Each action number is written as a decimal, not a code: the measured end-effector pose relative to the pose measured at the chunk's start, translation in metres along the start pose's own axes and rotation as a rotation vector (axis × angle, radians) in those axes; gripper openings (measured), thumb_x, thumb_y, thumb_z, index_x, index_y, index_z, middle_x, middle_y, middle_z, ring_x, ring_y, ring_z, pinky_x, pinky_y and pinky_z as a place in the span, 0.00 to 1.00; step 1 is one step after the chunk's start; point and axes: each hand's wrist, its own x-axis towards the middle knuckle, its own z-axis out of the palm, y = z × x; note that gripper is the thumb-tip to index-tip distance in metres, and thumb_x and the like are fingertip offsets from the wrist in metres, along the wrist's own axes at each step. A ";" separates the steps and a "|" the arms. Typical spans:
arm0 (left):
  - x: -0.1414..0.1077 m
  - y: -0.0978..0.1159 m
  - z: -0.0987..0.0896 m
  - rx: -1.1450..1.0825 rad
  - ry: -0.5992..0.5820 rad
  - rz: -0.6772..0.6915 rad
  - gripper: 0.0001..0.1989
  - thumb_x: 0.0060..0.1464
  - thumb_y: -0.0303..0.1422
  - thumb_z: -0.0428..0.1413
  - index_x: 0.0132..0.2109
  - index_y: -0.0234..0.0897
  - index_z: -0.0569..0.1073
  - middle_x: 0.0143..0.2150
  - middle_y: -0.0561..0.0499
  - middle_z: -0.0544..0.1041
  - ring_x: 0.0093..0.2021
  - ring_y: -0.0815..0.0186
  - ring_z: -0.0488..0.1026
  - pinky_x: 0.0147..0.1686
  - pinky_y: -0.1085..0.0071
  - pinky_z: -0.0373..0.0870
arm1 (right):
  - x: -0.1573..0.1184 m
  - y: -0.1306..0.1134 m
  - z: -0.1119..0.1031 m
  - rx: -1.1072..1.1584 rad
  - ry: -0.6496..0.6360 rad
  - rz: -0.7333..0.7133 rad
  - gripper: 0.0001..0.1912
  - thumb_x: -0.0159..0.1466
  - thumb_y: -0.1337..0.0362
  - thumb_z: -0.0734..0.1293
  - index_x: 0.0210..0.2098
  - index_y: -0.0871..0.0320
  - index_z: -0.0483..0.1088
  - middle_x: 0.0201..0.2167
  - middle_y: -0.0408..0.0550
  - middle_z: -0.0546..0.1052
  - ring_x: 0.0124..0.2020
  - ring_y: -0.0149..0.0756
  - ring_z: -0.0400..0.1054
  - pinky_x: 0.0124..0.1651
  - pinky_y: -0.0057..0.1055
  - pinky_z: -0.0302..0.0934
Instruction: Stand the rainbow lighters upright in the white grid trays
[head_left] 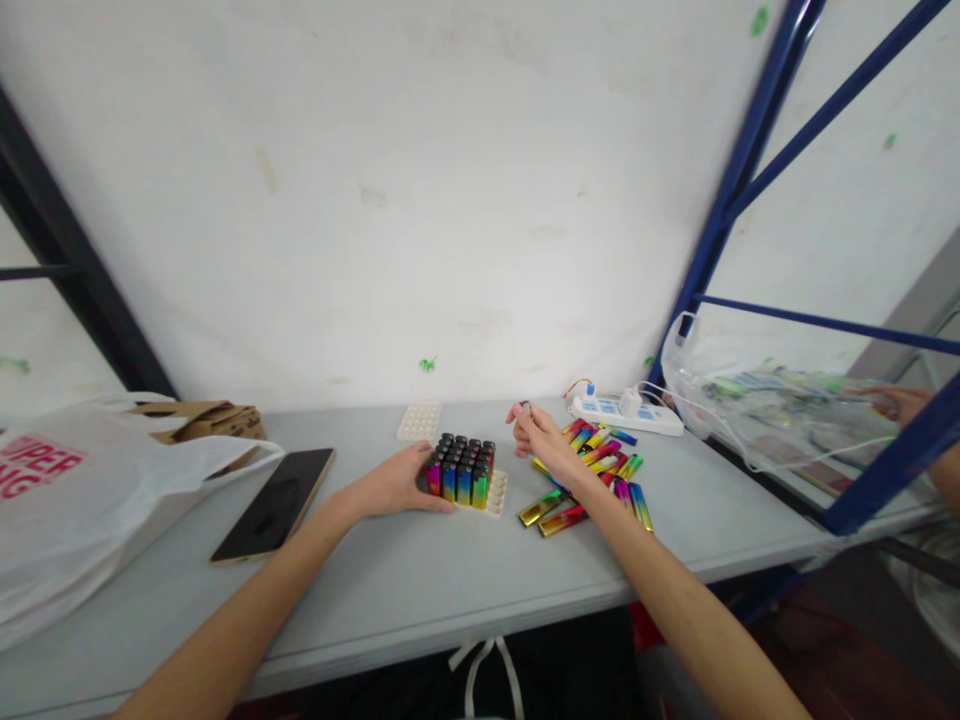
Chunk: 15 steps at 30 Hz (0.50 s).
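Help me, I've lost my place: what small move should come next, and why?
Probably bring the right hand over the bare strip of the tray: the strip lies just right of the standing lighters, the left hand is beside them, and a dark tip, perhaps a lighter's, shows at the right hand's fingers.

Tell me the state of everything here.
Standing lighters: upright
Loose lighters: lying, jumbled
Near tray: partly filled
Far tray: empty
Flat device: screen dark
Power strip: plug inserted
White bag: crumpled
Cardboard: folded
Clear bag: filled
Left hand: against standing lighters
Right hand: raised
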 end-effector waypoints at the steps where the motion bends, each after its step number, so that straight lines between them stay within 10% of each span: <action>1: 0.000 0.000 0.000 0.002 -0.002 -0.005 0.35 0.42 0.54 0.69 0.52 0.36 0.76 0.54 0.43 0.77 0.52 0.48 0.74 0.56 0.58 0.69 | 0.001 0.001 0.000 -0.051 0.032 0.014 0.26 0.64 0.35 0.63 0.34 0.54 0.64 0.19 0.31 0.53 0.17 0.26 0.46 0.22 0.24 0.51; 15: 0.000 -0.004 0.002 -0.011 0.004 0.011 0.37 0.42 0.55 0.69 0.53 0.37 0.75 0.55 0.44 0.76 0.54 0.48 0.73 0.57 0.57 0.68 | 0.001 0.002 0.000 -0.553 0.195 -0.135 0.18 0.63 0.54 0.56 0.20 0.53 0.53 0.17 0.38 0.57 0.22 0.30 0.53 0.28 0.30 0.46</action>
